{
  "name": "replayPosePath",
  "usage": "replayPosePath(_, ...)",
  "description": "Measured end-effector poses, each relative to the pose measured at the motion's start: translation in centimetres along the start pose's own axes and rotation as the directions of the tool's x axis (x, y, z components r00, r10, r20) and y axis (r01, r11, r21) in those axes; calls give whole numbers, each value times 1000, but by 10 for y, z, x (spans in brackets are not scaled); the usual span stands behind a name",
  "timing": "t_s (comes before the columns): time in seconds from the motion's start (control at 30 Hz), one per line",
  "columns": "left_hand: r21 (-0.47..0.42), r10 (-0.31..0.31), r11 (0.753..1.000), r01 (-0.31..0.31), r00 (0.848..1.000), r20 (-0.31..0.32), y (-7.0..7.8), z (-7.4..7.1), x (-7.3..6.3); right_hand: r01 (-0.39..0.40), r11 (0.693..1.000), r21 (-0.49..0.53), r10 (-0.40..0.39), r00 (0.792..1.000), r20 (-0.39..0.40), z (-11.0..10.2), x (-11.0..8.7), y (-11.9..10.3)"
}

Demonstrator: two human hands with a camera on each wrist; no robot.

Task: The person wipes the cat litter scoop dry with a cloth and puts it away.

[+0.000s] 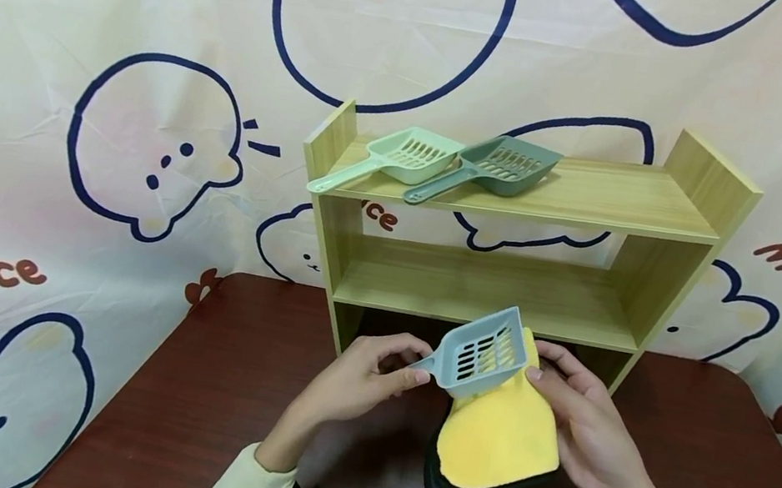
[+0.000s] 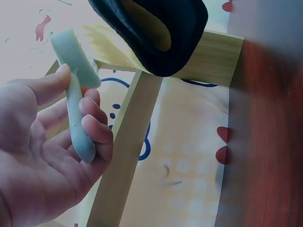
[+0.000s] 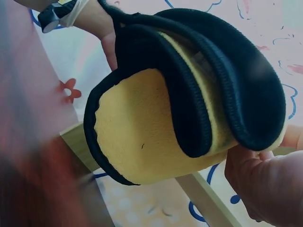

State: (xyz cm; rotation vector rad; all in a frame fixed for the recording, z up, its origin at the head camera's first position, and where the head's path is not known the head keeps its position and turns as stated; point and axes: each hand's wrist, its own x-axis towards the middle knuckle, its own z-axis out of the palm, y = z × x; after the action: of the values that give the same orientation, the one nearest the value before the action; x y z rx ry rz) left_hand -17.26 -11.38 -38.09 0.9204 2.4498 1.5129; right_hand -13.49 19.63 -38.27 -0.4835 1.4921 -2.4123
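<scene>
In the head view my left hand (image 1: 358,383) holds a light blue slotted litter scoop (image 1: 446,362) by its handle. Its fingers curl round that handle (image 2: 78,118) in the left wrist view. My right hand (image 1: 593,439) pinches the upper edge of a yellow fabric piece with black trim (image 1: 498,450), thumb in front. The right wrist view shows thick black padded folds (image 3: 253,90) on this piece; its exact kind is unclear. The scoop's basket overlaps the fabric's upper part in the head view; whether they touch, I cannot tell.
A wooden shelf unit (image 1: 485,326) stands behind my hands on the dark red table (image 1: 183,415). On its top lie a pale green scoop (image 1: 404,155) and a darker green scoop (image 1: 501,168), handles towards the front left. A patterned cloth backdrop (image 1: 28,181) hangs behind.
</scene>
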Motion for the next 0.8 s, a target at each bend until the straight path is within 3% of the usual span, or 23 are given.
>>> replayPosePath(0.37,52,-9,999,7,1000,26,1,-11,-3,82,996,-36,-84,995,-47,-11,-4,-11)
replayPosePath(0.8,86,32,996,-37,998,56,4,-17,-6,91,995,-28,-92,995,-32,-18,-4,-14)
